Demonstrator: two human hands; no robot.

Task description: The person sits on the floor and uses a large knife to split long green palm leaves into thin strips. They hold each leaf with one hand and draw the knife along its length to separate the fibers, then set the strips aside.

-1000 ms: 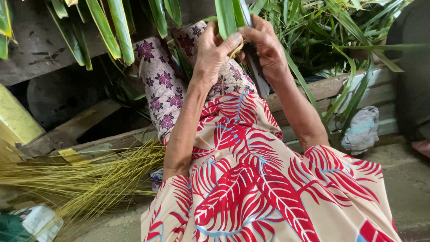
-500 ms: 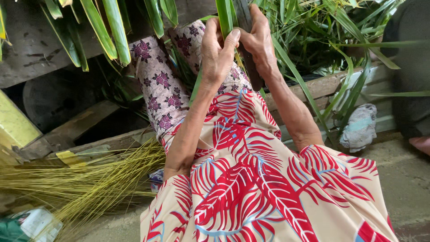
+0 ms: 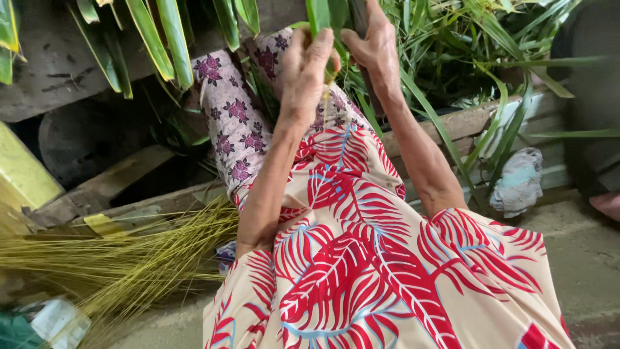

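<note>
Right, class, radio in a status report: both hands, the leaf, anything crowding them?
Left hand pinching green leaf strip. Right hand gripping the same strip beside it. Other long leaves crowd close around. Pile of yellow midribs lies off left.

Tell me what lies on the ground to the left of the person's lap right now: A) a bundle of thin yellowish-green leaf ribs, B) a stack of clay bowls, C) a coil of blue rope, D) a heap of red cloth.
A: a bundle of thin yellowish-green leaf ribs lies fanned out low on the left, beside the lap, while the left hand and right hand grip a green leaf strip higher up.
</note>
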